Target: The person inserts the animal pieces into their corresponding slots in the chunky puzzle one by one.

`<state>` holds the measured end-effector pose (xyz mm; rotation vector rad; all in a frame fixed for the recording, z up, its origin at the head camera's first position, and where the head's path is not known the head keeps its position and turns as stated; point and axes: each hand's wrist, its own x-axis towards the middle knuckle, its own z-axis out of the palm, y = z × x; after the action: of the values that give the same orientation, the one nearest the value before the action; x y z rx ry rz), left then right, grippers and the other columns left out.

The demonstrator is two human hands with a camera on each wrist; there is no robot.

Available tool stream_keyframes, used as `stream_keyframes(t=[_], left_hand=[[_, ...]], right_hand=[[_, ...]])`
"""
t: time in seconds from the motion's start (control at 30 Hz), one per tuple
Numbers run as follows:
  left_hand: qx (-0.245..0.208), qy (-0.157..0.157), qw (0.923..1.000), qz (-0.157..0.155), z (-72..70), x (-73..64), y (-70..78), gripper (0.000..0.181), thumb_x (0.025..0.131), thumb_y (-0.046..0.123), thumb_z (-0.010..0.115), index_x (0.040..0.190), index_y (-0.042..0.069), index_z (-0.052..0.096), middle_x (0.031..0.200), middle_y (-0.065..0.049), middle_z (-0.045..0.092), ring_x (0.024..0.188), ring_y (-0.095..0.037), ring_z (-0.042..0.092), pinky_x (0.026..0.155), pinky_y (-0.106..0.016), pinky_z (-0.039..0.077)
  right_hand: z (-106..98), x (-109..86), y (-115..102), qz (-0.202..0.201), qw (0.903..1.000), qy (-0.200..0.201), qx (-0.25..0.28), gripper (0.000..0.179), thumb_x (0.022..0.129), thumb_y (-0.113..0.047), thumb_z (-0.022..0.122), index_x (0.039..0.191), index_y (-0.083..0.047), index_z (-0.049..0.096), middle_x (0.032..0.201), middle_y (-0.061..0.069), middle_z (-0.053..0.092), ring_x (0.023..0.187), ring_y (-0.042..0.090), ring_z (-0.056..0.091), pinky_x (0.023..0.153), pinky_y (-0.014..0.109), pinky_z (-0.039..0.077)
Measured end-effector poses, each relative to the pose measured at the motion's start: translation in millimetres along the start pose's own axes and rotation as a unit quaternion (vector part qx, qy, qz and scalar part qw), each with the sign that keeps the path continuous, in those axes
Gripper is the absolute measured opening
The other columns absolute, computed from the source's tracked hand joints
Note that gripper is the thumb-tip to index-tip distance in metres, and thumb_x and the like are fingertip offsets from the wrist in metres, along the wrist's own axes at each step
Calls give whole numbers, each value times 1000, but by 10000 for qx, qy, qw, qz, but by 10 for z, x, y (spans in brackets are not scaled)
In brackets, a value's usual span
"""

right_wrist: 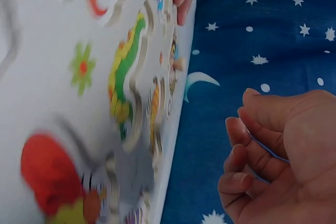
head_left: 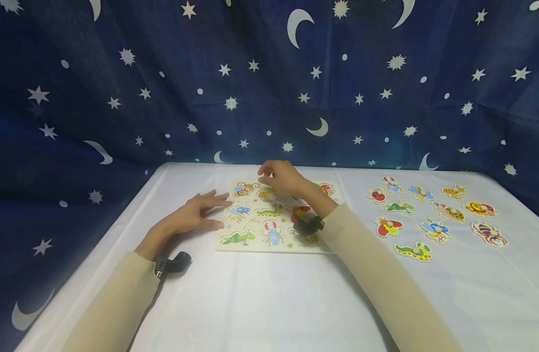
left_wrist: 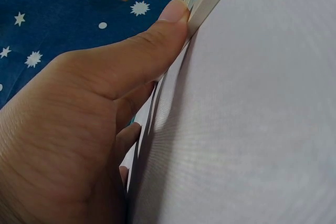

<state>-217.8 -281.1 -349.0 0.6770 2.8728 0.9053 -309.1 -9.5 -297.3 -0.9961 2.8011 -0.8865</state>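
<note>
Flat beneath the right hand point(head_left: 283, 177), the cream insect puzzle board point(head_left: 258, 240) holds a knobbed bee piece point(head_left: 244, 189) just left of that hand.

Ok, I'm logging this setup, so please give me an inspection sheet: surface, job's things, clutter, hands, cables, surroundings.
Surface: white table.
Job's things: board flat on the table; a knobbed piece in its far left corner; loose pieces to its right.
Clutter: nothing seen.
Hands: left hand touches the board's left edge; right hand above the board, nothing seen in it.
Cables: nothing seen.
Surroundings: blue curtain with moons and stars.
</note>
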Motion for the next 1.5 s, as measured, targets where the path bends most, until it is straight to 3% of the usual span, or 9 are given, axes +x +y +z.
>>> stream_keyframes(t=[0.87, 1.03, 1.27, 1.5], left_hand=[[27, 108, 9999, 56, 54, -56, -62, 64, 77, 38, 78, 134, 19, 58, 149, -1, 39, 143, -33, 16, 114, -54, 1], [133, 124, 9996, 196, 41, -11, -46, 63, 78, 38, 78, 134, 18, 58, 148, -2, 40, 143, -33, 18, 114, -54, 2], [150, 155, 9992, 351, 27, 6, -49, 62, 79, 36, 77, 133, 15, 58, 148, -6, 41, 142, -37, 19, 113, -57, 2], [104, 102, 9998, 138, 20, 10, -49, 62, 78, 37, 78, 134, 19, 58, 149, -1, 39, 143, -32, 17, 114, -54, 1]], right_hand=[[-530, -583, 481, 202, 9978, 493, -393, 27, 96, -22, 59, 115, -3, 64, 98, 10, 63, 76, 23, 47, 66, 35, 40], [-702, -706, 667, 455, 9957, 584, -564, 26, 96, -21, 59, 114, -3, 64, 98, 11, 63, 79, 24, 47, 66, 36, 40], [-941, -914, 955, 688, 9925, 846, -561, 28, 96, -20, 58, 115, 0, 62, 106, 17, 64, 91, 31, 55, 79, 46, 47], [-1092, -1086, 1328, 1082, 9871, 994, -630, 30, 97, -22, 56, 115, 2, 61, 107, 22, 61, 92, 34, 54, 78, 50, 46]])
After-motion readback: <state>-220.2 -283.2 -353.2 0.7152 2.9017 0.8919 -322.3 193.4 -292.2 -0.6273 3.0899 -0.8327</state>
